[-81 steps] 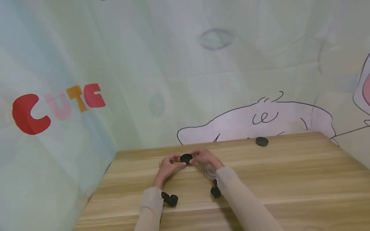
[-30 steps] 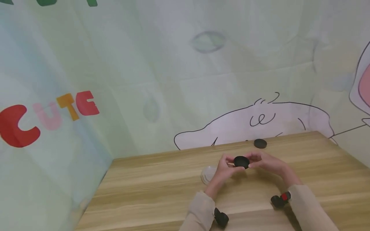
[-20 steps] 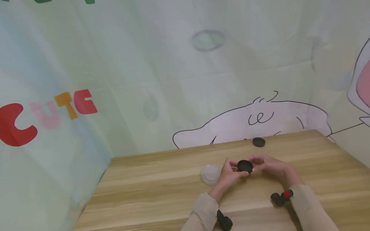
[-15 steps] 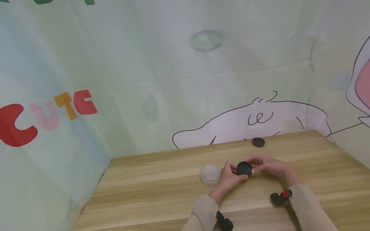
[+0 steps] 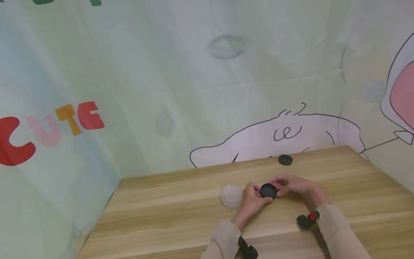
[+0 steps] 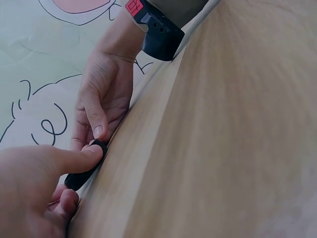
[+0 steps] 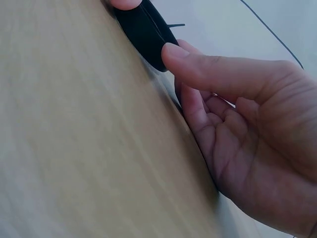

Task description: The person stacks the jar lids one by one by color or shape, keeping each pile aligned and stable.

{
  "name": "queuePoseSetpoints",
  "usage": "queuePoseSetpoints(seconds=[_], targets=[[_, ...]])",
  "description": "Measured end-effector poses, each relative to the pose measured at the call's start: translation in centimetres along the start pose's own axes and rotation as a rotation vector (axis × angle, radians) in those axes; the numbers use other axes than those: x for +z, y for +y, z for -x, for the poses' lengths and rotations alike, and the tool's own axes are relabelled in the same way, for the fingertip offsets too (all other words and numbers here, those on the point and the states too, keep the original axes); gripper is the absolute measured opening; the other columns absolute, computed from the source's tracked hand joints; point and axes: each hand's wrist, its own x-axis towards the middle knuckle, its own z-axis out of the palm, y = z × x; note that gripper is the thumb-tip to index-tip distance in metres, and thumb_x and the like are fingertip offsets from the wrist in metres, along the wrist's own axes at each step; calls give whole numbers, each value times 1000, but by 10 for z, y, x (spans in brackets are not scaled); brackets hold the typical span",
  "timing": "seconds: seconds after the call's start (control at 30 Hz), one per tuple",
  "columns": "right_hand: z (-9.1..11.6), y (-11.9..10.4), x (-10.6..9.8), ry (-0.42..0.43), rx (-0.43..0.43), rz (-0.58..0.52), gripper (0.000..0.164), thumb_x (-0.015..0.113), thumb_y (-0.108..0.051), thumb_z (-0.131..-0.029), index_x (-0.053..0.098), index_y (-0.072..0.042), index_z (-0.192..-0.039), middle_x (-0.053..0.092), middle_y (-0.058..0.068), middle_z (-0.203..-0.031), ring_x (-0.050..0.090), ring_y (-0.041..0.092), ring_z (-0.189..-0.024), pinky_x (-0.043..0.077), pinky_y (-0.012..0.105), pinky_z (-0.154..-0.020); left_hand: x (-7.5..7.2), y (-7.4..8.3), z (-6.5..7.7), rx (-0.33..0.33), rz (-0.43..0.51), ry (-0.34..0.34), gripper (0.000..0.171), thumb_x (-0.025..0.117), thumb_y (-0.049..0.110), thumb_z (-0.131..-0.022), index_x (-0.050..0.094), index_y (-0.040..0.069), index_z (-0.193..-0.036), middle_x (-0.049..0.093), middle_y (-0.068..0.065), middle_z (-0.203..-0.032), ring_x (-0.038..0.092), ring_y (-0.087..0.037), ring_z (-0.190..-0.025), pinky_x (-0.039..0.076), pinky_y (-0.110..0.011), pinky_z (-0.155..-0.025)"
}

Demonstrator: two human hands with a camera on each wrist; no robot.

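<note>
A shallow round black lid [image 5: 268, 191] is held low over the wooden table between both hands, its hollow side toward the head camera. My left hand [image 5: 253, 200] pinches its left edge, the thumb lying along the near rim. On the opposite edge, the thumb and fingertips of my right hand [image 5: 293, 185] hold the rim. From the right wrist, the thick side of the black lid [image 7: 143, 32] shows under the thumb. In the left wrist view the black lid [image 6: 81, 174] appears edge-on, close to the tabletop; its underside is hidden.
Left of the hands lies a clear round plastic lid or dish [image 5: 231, 196]. A second black round piece [image 5: 285, 159] sits near the table's back edge. The wooden table [image 5: 161, 208] meets a printed cloth backdrop [image 5: 181, 90] behind and at left.
Both hands carried the black lid from the left of the clear piece to its right, then lowered and tilted it toward the head camera. The clear piece is now fully uncovered.
</note>
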Motion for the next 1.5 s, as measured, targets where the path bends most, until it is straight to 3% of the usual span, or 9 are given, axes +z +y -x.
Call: queuePoseSetpoints(seconds=[0.23, 0.6, 0.8, 0.93, 1.07, 1.17, 1.27, 1.37, 1.5], targets=[[-2, -1, -2, -2, 7, 10, 55, 65, -3, -82, 49, 10, -133, 57, 5, -108, 49, 16, -98, 42, 22, -84, 1, 1, -2, -14, -65, 42, 42, 89, 11, -65, 54, 5, -87, 53, 1, -78, 44, -4, -71, 38, -16, -63], [0, 1, -9, -52, -18, -13, 60, 63, -7, -86, 40, 14, -137, 54, 3, -110, 50, 9, -99, 42, 18, -86, 4, 3, -1, -8, -109, 26, 53, 91, 16, -63, 51, 6, -97, 52, -1, -86, 46, -7, -77, 40, -18, -68], [-3, 2, -7, 37, -14, 2, 54, 62, -13, -90, 44, 11, -135, 58, 13, -120, 53, 11, -104, 42, 23, -91, 8, 4, 2, 1, -94, 79, 60, 91, 24, -64, 50, 6, -104, 50, 1, -90, 45, -6, -80, 38, -19, -71], [-1, 4, -1, 150, 35, -44, 54, 59, -22, -95, 44, 9, -137, 54, 24, -132, 53, 9, -109, 43, 26, -93, 19, 11, 3, -3, -134, 186, 68, 88, 39, -66, 50, 8, -113, 46, 4, -95, 43, -7, -84, 37, -20, -73], [-5, -1, 1, 327, 48, -138, 60, 55, -28, -98, 38, 8, -143, 44, 29, -143, 56, 1, -106, 46, 19, -90, 26, 29, -14, 21, -178, 255, 65, 81, 46, -74, 52, 9, -118, 47, 2, -102, 44, -8, -88, 39, -21, -73], [-10, -4, 1, 482, 50, -220, 64, 53, -31, -100, 32, 7, -147, 38, 29, -147, 55, -8, -97, 46, 12, -87, 28, 40, -35, 44, -180, 232, 58, 78, 40, -78, 53, 7, -118, 51, -2, -103, 45, -11, -89, 40, -22, -73], [-12, -4, 1, 645, 106, -299, 64, 51, -31, -101, 28, 4, -149, 35, 25, -150, 53, -9, -95, 47, 13, -88, 34, 46, -56, 21, -160, 182, 58, 78, 34, -78, 55, 1, -120, 58, -8, -107, 52, -15, -93, 44, -24, -78], [-12, -1, -5, 751, 178, -278, 63, 49, -28, -101, 24, 0, -152, 30, 24, -154, 55, 13, -116, 45, 28, -102, 41, 50, -74, -27, -161, 129, 59, 79, 30, -79, 57, -1, -125, 63, -12, -114, 60, -21, -103, 49, -27, -86], [-9, 0, -20, 709, 223, -174, 70, 47, -22, -101, 7, 0, -155, 12, 30, -159, 21, 46, -145, 25, 53, -118, 51, 55, -94, -83, -189, 90, 57, 80, 21, -79, 59, 0, -128, 65, -13, -123, 62, -24, -115, 50, -30, -95]])
